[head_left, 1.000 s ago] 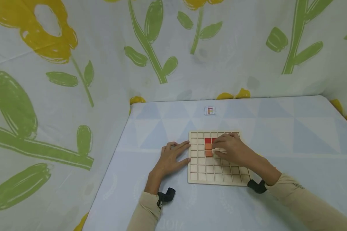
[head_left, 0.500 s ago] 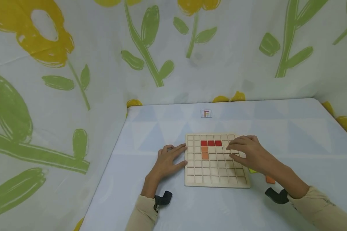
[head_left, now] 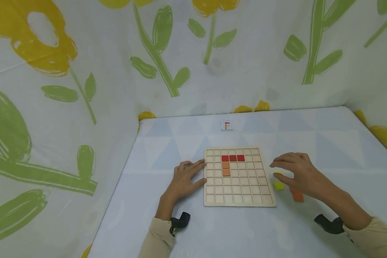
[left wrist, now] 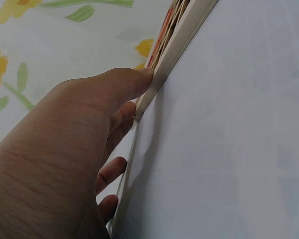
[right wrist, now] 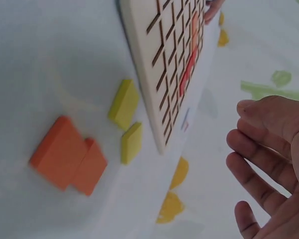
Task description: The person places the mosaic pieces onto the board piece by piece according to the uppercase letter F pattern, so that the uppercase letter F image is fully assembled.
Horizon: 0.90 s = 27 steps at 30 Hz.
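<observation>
A wooden grid board (head_left: 242, 190) lies on the table, with three red tiles (head_left: 233, 158) in a row and two orange tiles (head_left: 226, 169) below the leftmost one. My left hand (head_left: 184, 180) touches the board's left edge with thumb and fingertips, fingers extended; the left wrist view shows the thumb (left wrist: 132, 82) against the side. Off the board's right side, my right hand (head_left: 300, 173) hovers with relaxed fingers and nothing in them. Near it lie two yellow tiles (right wrist: 123, 104) and two loose orange tiles (right wrist: 60, 153), one orange tile overlapping the other, all partly hidden in the head view.
A small card (head_left: 227, 125) with a coloured grid pattern lies beyond the board. Flower-printed cloth (head_left: 258, 79) hangs behind and beside the table. Black wrist devices (head_left: 180, 220) sit on both wrists.
My right hand has moved off the board to the right, uncovering the row of red tiles and then the loose yellow and orange tiles. My left hand stays at the board's edge.
</observation>
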Available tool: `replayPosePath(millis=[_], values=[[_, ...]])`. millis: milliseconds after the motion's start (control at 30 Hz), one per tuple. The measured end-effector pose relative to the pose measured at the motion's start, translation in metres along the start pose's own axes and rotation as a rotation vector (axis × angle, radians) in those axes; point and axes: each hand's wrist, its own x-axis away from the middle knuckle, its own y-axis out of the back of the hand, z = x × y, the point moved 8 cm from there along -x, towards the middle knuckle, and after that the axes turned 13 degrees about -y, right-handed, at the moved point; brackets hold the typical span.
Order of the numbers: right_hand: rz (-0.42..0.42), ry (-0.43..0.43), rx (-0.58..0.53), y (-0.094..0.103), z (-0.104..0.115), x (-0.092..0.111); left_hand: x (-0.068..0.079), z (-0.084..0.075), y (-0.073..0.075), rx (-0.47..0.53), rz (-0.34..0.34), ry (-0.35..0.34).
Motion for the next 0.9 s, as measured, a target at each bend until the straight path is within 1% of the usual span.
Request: replayPosePath(millis=[133,233,367,467,533,700,800,900], values=[[0.0,-0.038,0.014,0.004,-0.016,0.012,-0.002,0.0,0.001,-0.004,-0.024,-0.014],[0.006,-0.054,0.019,0.004,-0.026,0.022,-0.002,0.0,0.001,-0.005,-0.035,-0.012],[0.007,-0.067,0.03,0.003,-0.035,0.035,-0.001,0.002,-0.001,0.0,-0.015,0.003],[0.001,-0.088,0.05,0.002,-0.04,0.043,-0.001,0.002,-0.002,0.0,-0.004,0.002],[0.002,-0.105,0.052,0.001,-0.043,0.047,-0.001,0.002,-0.001,0.003,-0.011,-0.003],[0.045,-0.151,0.056,-0.006,-0.049,0.055,-0.001,0.002,0.0,-0.001,-0.023,-0.013],[0.056,-0.154,0.052,-0.009,-0.051,0.061,-0.002,0.003,-0.001,0.002,-0.015,-0.011],[0.036,-0.143,0.044,-0.01,-0.053,0.067,-0.001,0.004,-0.003,0.004,-0.006,-0.003]])
